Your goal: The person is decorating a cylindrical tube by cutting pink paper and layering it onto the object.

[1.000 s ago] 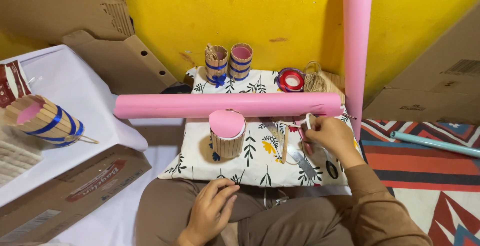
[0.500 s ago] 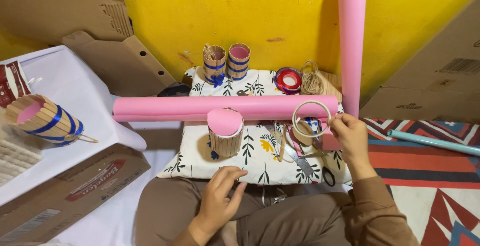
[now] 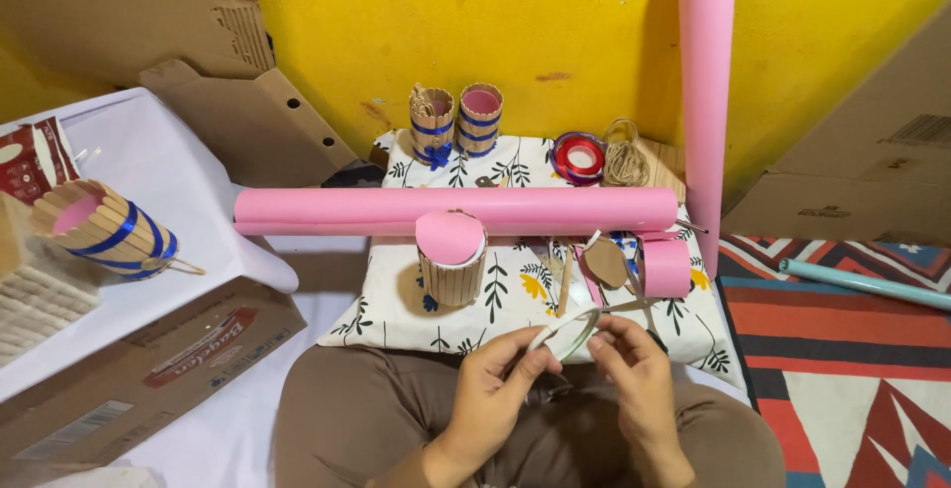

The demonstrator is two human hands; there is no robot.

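Note:
Over my lap, my left hand [image 3: 492, 389] and my right hand [image 3: 634, 374] both pinch a thin white ring of tape [image 3: 570, 334], held between the fingertips. Just beyond it, on a floral cushion [image 3: 396, 315], stands a cup of wooden sticks with a pink paper lid [image 3: 451, 258]. A long pink paper roll [image 3: 337, 211] lies across the cushion behind the cup. A short pink paper piece [image 3: 666, 267] and a brown card cut-out [image 3: 604, 263] lie to the right of the cup.
Two stick cups with blue bands [image 3: 456, 123], a red ribbon spool [image 3: 579, 157] and twine [image 3: 626, 159] sit by the yellow wall. A second pink roll [image 3: 706, 82] leans upright. Cardboard boxes [image 3: 139, 369] and another stick cup [image 3: 99, 228] lie at left; a blue tube [image 3: 872, 285] at right.
My right hand lifted the tape ring off the cushion and brought it down to my lap. My left hand rose from my thigh and took hold of the ring too.

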